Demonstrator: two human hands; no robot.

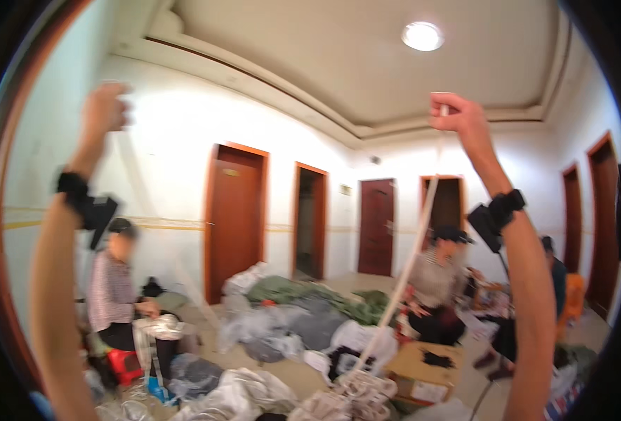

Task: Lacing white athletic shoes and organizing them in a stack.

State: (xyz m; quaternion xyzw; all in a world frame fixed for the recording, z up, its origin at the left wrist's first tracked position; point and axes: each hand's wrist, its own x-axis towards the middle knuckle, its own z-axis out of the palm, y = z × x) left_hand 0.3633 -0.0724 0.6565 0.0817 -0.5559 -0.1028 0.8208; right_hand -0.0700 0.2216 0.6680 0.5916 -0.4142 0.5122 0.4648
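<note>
Both my arms are raised high, with dark bands and small black devices at the wrists. My right hand (459, 116) is closed, pinching the upper end of a long white strap (414, 254). This strap slants down to a heap of off-white straps (363, 396) on the floor in front of me. At the upper left my left hand (105, 107) is also closed, its fingers smeared by motion. From it a pale, blurred strip (136, 172) hangs down to the right, faint against the white wall. Whether both lengths are one strap cannot be made out.
A cardboard box (423, 368) stands right of the heap. White cloth (243, 396) and bagged grey and green cloth (310, 319) cover the floor. A seated person (114, 291) works at left; another person (433, 281) sits at right, with a third partly hidden behind my right forearm.
</note>
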